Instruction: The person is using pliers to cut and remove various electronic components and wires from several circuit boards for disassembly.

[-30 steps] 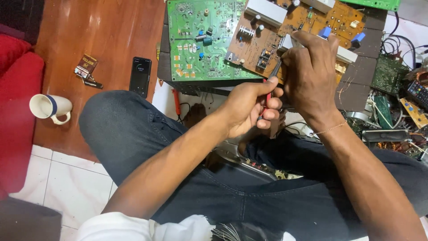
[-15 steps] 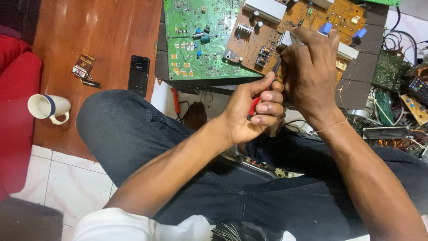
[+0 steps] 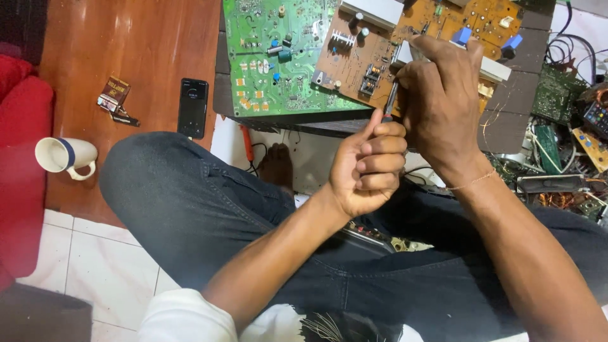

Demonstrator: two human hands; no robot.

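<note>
With the left hand [image 3: 367, 168] fisted and its fingers closed on a tool [image 3: 391, 100], and the right hand [image 3: 440, 95] clasped over the brown board [image 3: 380, 57] at the table's near edge, steadying the shaft seems wise.

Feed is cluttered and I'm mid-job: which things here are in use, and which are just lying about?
In use: left hand, right hand, screwdriver, brown board.

Lying about: green board, phone, mug, small packet, scrap boards at right.
</note>
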